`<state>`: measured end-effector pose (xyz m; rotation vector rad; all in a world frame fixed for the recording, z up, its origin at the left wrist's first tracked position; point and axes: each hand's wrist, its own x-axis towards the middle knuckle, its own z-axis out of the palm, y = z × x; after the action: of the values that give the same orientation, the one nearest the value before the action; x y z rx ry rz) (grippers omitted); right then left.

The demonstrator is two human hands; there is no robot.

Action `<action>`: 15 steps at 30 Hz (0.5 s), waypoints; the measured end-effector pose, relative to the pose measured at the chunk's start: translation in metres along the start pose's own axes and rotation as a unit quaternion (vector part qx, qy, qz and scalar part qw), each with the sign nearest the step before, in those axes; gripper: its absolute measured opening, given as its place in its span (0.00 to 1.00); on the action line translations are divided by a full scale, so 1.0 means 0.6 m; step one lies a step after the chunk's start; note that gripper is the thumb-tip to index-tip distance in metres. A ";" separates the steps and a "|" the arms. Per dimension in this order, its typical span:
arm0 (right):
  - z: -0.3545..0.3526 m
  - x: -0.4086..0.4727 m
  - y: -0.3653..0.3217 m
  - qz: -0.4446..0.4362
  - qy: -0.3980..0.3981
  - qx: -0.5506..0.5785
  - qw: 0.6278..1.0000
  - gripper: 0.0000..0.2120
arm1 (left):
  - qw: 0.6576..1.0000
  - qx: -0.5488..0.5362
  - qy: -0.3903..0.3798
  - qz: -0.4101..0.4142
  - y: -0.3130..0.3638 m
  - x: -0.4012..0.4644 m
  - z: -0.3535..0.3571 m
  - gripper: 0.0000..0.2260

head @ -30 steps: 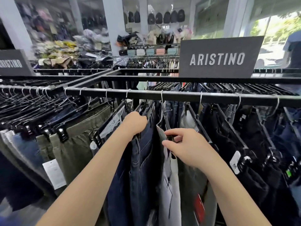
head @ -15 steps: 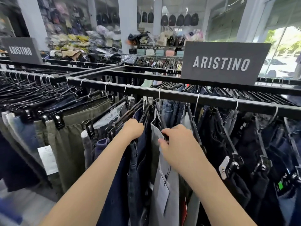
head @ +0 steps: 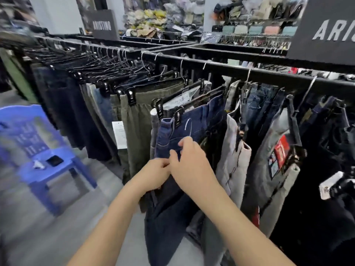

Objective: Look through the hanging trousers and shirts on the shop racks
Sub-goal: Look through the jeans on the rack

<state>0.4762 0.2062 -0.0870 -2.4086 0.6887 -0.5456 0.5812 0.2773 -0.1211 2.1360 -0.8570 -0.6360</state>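
Note:
Dark blue jeans (head: pixel 194 123) hang from a black clip hanger on the black rack rail (head: pixel 240 72), among olive trousers (head: pixel 138 127) to the left and grey trousers (head: pixel 232 158) to the right. My left hand (head: pixel 153 174) grips the jeans' left side below the waistband, fingers curled into the cloth. My right hand (head: pixel 189 160) lies right beside it on the front of the jeans, thumb and fingers pinching the denim. The fingertips of both hands are partly hidden by folds.
A blue plastic chair (head: pixel 44 150) stands on the grey floor at left with a small dark object on its seat. Black Aristino signs (head: pixel 103 24) sit on the racks. More dark trousers fill the rail on both sides; a white tag (head: pixel 120 134) hangs from the olive pair.
Both hands have dropped from the hanger tops to the front of the dark blue jeans and taken hold of the cloth. The view has swung left and down, bringing the chair in.

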 end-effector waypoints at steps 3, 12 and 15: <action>0.035 0.010 0.013 0.068 -0.027 0.116 0.991 0.12 | 0.999 0.044 -0.014 -0.013 -0.056 -0.057 -0.035 0.13; 0.171 -0.024 -0.079 0.121 -0.247 0.256 0.927 0.18 | 0.994 0.046 0.020 -0.099 -0.175 -0.254 -0.156 0.09; 0.208 -0.037 -0.138 0.095 -0.314 0.228 0.917 0.19 | 0.990 0.045 0.024 -0.133 -0.208 -0.314 -0.189 0.21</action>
<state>0.5517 0.3286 -0.1348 -1.8803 0.4364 0.1519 0.5791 0.5303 -0.1180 2.3598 -0.5890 -0.6867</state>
